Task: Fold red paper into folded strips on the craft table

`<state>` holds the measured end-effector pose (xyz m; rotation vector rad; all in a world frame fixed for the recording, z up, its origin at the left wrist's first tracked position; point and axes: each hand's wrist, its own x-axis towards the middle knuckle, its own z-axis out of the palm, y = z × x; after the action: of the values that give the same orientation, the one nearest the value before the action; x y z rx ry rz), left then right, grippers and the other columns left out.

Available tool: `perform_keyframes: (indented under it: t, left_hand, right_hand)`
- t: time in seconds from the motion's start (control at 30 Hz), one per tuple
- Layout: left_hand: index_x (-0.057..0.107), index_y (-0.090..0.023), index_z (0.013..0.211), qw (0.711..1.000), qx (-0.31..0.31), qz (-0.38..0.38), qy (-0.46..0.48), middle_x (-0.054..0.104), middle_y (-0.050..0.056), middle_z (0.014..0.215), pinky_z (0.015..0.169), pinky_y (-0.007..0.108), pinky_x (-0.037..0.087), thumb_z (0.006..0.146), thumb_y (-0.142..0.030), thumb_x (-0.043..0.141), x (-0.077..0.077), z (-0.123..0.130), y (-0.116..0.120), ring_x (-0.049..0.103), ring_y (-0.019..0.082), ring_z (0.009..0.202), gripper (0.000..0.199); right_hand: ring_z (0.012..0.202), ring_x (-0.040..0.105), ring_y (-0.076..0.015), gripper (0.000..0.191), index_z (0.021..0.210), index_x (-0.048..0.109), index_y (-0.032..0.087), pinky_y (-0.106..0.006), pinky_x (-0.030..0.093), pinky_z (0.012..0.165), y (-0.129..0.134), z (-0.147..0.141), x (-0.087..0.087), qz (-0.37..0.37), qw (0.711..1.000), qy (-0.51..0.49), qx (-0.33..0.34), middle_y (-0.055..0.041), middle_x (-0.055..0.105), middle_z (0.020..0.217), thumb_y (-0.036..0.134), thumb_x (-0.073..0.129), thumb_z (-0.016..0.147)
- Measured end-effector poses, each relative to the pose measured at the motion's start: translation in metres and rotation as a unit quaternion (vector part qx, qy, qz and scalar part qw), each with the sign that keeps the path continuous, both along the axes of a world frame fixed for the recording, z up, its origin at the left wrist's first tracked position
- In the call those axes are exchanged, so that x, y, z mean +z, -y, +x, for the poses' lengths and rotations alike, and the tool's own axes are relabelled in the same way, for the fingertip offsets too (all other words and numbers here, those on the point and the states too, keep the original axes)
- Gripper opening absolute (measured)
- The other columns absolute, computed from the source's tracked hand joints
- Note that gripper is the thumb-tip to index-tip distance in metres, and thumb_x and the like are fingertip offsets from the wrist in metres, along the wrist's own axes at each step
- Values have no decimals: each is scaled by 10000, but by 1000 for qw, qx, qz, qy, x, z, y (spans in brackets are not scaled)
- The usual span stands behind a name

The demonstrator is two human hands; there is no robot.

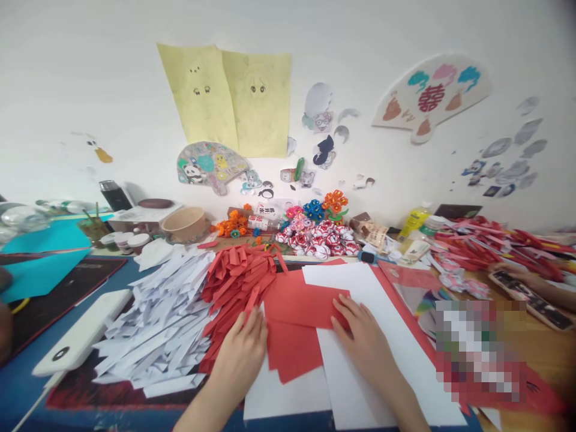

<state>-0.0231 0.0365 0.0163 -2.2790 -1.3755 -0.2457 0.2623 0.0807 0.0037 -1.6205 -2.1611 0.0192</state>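
My left hand (243,345) is at the right edge of a heap of folded red paper strips (236,270), its fingertips closed on the end of one folded red paper strip (254,296). My right hand (362,336) lies with fingers apart on the right end of a red paper sheet (308,305). Beneath that sheet are more red paper pieces (294,354). White sheets (355,384) lie under the red paper and under my right hand. Left of the red strips is a large pile of folded white paper strips (157,324).
A white power bank (83,333) with a cable lies at left, near blue paper (49,270). Along the wall stand a round tan bowl (184,224), folded paper flowers (315,237) and a yellow bottle (414,222). At right, another person's hand (508,270) touches a phone (531,300).
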Motion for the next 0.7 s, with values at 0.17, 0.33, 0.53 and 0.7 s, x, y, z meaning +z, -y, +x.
perform_keyframes:
  t: [0.17,0.33,0.53,0.7]
  left_hand:
    - [567,-171,1232,998,15,-18,61,677,93,1048,947,430,376,882,-138,452,24,30,-1,579,250,1046,370]
    - [524,-172,1266,990,-103,-89,39,621,110,1202,1026,431,302,913,-181,444,25,55,-40,522,247,1162,362]
    - [542,-237,1243,984,-125,-109,68,603,82,1244,964,394,333,935,-213,447,7,50,-60,563,215,1108,323]
    - [591,-254,1176,979,-131,-128,94,630,73,1201,936,392,339,936,-244,465,8,46,-61,592,208,1057,272]
  right_hand:
    - [1226,504,-251,397,1225,616,149,-471,268,1105,-3,-8,21,-34,998,58,-11,-101,572,1314,312,408,929]
    - [1165,549,-266,367,1175,651,150,-478,280,1068,-4,-18,31,-46,989,141,-19,-120,599,1278,243,384,940]
    - [1218,505,-262,397,1268,585,157,-421,317,1037,-5,-8,32,-62,983,175,17,-113,532,1359,287,394,945]
    - [985,629,-256,287,993,710,151,-379,397,895,-16,-25,53,-106,970,217,15,-130,688,1079,247,450,918]
